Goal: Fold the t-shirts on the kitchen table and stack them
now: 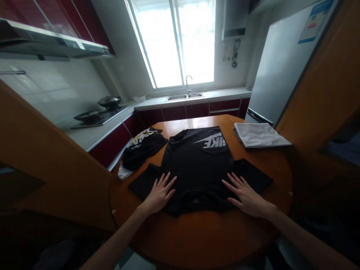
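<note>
A black T-shirt (197, 161) with a white printed logo is spread out on the round wooden table (202, 240), its collar toward me and its hem toward the window. My left hand (159, 192) rests on the shirt near the left shoulder, fingers spread. On the opposite shoulder lies my right hand (244, 195), also flat with its fingers apart. Neither hand grips the cloth. Both sleeves stick out sideways past my hands.
A crumpled pile of dark printed clothing (143, 148) lies at the table's left edge. Folded light grey cloth (260, 135) sits at the back right. Beyond are a sink (184, 96), a stove with pans (109, 102) and a fridge (281, 67). Wooden panels flank the table.
</note>
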Motion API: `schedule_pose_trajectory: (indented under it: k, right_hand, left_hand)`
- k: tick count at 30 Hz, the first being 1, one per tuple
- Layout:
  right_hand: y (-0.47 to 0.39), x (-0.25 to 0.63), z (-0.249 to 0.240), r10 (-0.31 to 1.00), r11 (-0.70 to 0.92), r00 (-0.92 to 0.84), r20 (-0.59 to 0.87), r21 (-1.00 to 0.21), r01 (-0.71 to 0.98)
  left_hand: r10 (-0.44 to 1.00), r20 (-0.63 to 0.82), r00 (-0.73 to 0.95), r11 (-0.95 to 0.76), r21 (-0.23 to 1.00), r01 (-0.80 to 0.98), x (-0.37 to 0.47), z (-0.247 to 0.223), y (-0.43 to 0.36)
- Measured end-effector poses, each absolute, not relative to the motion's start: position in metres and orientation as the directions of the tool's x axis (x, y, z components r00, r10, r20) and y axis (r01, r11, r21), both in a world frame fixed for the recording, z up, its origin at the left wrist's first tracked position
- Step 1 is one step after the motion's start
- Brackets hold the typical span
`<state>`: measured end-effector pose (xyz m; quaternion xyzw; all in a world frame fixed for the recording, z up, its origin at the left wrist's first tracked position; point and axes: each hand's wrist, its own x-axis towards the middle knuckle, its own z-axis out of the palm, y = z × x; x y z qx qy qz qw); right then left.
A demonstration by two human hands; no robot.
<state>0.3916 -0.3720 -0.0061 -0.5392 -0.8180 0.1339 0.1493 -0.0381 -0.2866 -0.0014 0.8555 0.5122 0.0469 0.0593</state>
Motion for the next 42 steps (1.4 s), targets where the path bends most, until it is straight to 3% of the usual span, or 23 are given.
schedule_pose_trajectory:
  k: [4, 7, 11, 16, 21, 27, 30, 34, 42]
  right_hand:
    - [-0.388, 0.423, 0.013, 0.910, 0.367, -0.414, 0.009, -0.481, 0.796]
    - [-0.372, 0.427, 0.030, 0.947, 0.312, -0.308, 0.093, -0.502, 0.807]
    - [-0.335, 0.406, 0.042, 0.925, 0.364, -0.259, 0.278, -0.452, 0.815]
    - [-0.324, 0.382, 0.029, 0.926, 0.374, -0.298, 0.234, -0.450, 0.811]
    - [-0.343, 0.382, -0.002, 0.945, 0.320, -0.248, 0.213, -0.455, 0.831]
    - [-0.351, 0.385, -0.016, 0.943, 0.307, -0.189, 0.274, -0.494, 0.814]
    - [-0.347, 0.386, -0.013, 0.940, 0.292, -0.147, 0.307, -0.506, 0.811]
    - [-0.342, 0.388, -0.013, 0.935, 0.257, -0.087, 0.344, -0.486, 0.836]
    - [-0.344, 0.400, -0.041, 0.966, 0.139, -0.070, 0.250, -0.271, 0.952]
  left_hand:
    - [0.836, -0.010, 0.548, -0.538, 0.184, 0.823, -0.037, 0.020, -0.326]
    - [0.819, 0.053, 0.572, -0.563, 0.276, 0.779, -0.034, 0.049, -0.295]
    - [0.899, 0.248, 0.361, -0.424, 0.284, 0.860, -0.023, 0.072, -0.185]
    - [0.943, 0.217, 0.252, -0.301, 0.232, 0.925, -0.005, 0.064, -0.067]
    - [0.968, 0.133, 0.215, -0.242, 0.236, 0.941, 0.005, 0.051, -0.006]
    - [0.970, 0.237, -0.043, -0.013, 0.232, 0.973, -0.004, 0.048, 0.020]
    - [0.964, 0.265, 0.023, -0.080, 0.207, 0.975, 0.008, 0.035, 0.014]
    - [0.965, 0.156, 0.213, -0.241, 0.195, 0.951, 0.034, 0.009, 0.017]
    - [0.969, -0.006, 0.247, -0.240, 0.203, 0.949, 0.042, -0.008, 0.054]
